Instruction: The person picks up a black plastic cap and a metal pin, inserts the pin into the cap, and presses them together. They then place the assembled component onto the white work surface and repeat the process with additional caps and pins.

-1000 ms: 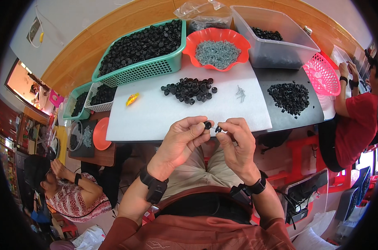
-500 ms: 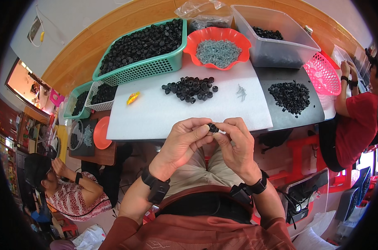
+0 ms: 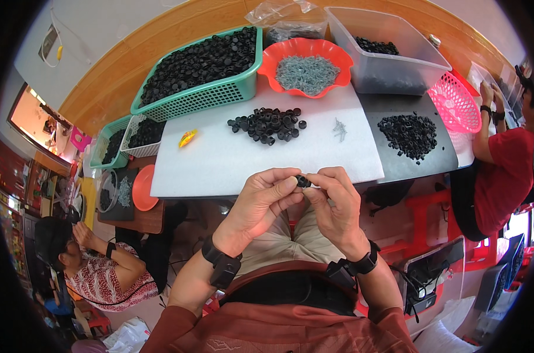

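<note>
Between my two hands, just off the table's near edge, is a small black plastic cap [image 3: 303,181]. My left hand [image 3: 266,197] pinches it from the left with thumb and forefinger. From the other side my right hand [image 3: 333,203] grips it between thumb and fingertips; whether a smaller piece is also in those fingers is hidden. Beyond my hands a pile of black caps [image 3: 270,125] lies on the white foam sheet [image 3: 208,167]. A few grey screws [image 3: 339,130] are scattered to the right of that pile.
A green basket [image 3: 199,97] of black caps, a red scalloped bowl [image 3: 267,67] of screws and a clear bin [image 3: 396,70] line the back. Small black parts [image 3: 409,135] lie on the dark board. A yellow wrapper [image 3: 187,138] sits left. Co-workers sit on both sides.
Both hands stay almost in place, still pinching the black cap together. The view has shifted very slightly; nothing has visibly been picked up or put down.
</note>
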Tool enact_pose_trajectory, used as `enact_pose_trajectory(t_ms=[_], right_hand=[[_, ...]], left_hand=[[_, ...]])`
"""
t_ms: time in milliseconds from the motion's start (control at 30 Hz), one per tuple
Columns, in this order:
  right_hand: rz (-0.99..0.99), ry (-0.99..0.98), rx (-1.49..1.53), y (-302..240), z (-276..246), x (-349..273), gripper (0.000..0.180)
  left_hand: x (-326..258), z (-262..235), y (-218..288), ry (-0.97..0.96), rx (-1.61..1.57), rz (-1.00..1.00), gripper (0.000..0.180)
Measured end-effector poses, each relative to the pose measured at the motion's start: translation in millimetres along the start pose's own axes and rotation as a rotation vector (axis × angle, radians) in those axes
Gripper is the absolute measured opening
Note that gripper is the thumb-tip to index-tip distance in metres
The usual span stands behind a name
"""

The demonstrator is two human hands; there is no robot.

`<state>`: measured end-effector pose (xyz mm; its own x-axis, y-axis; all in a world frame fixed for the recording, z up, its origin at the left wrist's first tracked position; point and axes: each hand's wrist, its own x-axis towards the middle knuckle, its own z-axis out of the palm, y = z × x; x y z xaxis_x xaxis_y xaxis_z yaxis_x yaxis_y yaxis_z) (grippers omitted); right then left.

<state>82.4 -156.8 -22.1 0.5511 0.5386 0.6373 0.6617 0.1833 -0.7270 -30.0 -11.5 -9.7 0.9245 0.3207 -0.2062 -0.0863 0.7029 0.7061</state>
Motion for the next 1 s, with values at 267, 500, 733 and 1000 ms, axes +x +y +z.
enact_pose_trajectory(t_ms=[267, 500, 733, 1000], right_hand=[[-0.012, 0.001, 0.015, 5, -1, -1, 0.024], [0.099, -0.01, 0.157, 0, -9, -3, 0.025], [-0.067, 0.035, 0.049, 5, -10, -4, 0.022], [-0.154, 0.072, -0.03, 12, -9, -10, 0.025]], left_hand=[[-1, 2, -2, -0.011, 0.064, 0.02, 0.025], [-2, 5, -4, -0.012, 0.087, 0.018, 0.023], [-4, 11, -7, 0.008, 0.091, 0.014, 0.022], [-4, 15, -13, 0.03, 0.111, 0.037, 0.022]])
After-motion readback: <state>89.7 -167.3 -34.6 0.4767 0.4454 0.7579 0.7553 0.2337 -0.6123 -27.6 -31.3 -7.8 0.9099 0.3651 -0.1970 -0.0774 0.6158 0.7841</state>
